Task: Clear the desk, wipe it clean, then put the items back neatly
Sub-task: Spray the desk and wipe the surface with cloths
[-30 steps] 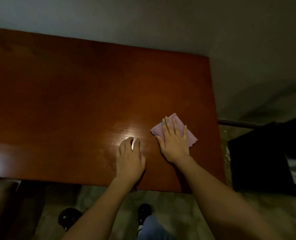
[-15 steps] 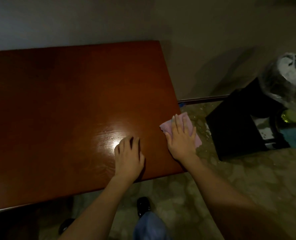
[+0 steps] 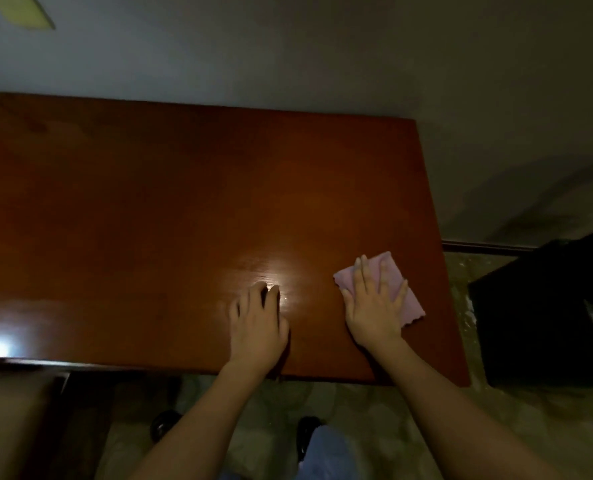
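A glossy red-brown wooden desk (image 3: 170, 209) fills the middle of the view, its top bare. A folded pink cloth (image 3: 411, 299) lies near the desk's right front corner. My right hand (image 3: 374, 306) presses flat on the cloth with its fingers straight and spread. My left hand (image 3: 257, 323) rests palm-down on the bare wood a short way to the left of the cloth, fingers slightly bent, holding nothing.
A grey wall (image 3: 288, 46) runs behind the desk. A black cabinet (image 3: 544, 313) stands on the floor to the right, close to the desk's right edge. Patterned floor (image 3: 496, 427) and my shoes show below the front edge. A dark piece of furniture (image 3: 18, 420) sits at lower left.
My right hand has slid the cloth back from the desk's right edge onto the top. The camera has swung back left. My left hand stays in the same place.
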A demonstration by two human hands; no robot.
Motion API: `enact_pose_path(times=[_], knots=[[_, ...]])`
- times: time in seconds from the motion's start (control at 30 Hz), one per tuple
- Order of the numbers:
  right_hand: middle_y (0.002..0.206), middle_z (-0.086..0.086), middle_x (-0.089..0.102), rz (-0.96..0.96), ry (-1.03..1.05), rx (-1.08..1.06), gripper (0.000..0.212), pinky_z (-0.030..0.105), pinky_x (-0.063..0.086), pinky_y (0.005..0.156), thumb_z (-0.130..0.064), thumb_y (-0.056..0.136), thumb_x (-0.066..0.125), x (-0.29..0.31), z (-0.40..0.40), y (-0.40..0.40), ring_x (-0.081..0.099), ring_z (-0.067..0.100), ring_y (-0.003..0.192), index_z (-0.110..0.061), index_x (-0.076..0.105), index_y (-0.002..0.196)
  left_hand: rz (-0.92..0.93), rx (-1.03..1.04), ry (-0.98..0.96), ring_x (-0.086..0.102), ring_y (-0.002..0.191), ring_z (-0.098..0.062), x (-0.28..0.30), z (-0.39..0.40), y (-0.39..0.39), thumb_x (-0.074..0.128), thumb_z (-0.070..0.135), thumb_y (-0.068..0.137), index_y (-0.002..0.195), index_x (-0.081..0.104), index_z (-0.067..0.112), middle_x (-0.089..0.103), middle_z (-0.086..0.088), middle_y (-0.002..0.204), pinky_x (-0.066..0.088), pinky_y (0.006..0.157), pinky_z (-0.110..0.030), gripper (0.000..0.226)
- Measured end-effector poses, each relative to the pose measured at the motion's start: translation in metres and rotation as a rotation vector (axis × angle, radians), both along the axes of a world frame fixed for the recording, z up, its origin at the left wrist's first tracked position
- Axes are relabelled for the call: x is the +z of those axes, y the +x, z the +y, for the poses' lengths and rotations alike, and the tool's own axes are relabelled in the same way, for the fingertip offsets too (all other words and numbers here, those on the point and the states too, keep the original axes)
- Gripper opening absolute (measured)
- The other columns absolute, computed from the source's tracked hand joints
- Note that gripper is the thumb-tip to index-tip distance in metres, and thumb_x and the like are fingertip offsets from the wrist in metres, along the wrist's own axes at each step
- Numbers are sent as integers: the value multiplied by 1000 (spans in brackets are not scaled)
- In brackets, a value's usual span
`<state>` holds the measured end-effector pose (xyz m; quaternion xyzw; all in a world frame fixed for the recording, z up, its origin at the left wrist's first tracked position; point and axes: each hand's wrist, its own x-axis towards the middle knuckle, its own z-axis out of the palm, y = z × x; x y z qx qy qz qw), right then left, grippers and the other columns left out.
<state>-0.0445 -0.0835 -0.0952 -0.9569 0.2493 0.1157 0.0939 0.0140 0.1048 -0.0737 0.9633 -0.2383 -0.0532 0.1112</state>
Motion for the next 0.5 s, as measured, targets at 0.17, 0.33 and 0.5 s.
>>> enact_pose_path(times=[0.17, 0.33, 0.5], knots=[[159, -5, -10, -23, -2, 168, 65, 60, -12, 110, -52, 96, 1, 4, 55, 59, -10, 25, 147, -19, -5, 152, -4, 129, -12, 54, 113, -31, -6, 51, 25, 70, 21, 76, 122, 60, 9, 58, -15, 119, 44, 92, -46, 48], [159, -4, -13, -33, 5, 321, 62, 59, -14, 109, -48, 100, 11, 1, 128, 113, -15, 27, 145, -19, -9, 151, -64, 239, -19, 59, 105, -31, -12, 115, 50, 75, 18, 70, 113, 64, 9, 61, -14, 113, 48, 86, -45, 46], [159, -3, -14, -29, -5, 432, 62, 60, -10, 111, -48, 100, 9, 0, 209, 156, -17, 28, 145, -19, -10, 151, -92, 348, 8, 61, 103, -32, -15, 183, 80, 77, 18, 68, 111, 65, 8, 63, -13, 111, 49, 84, -44, 46]])
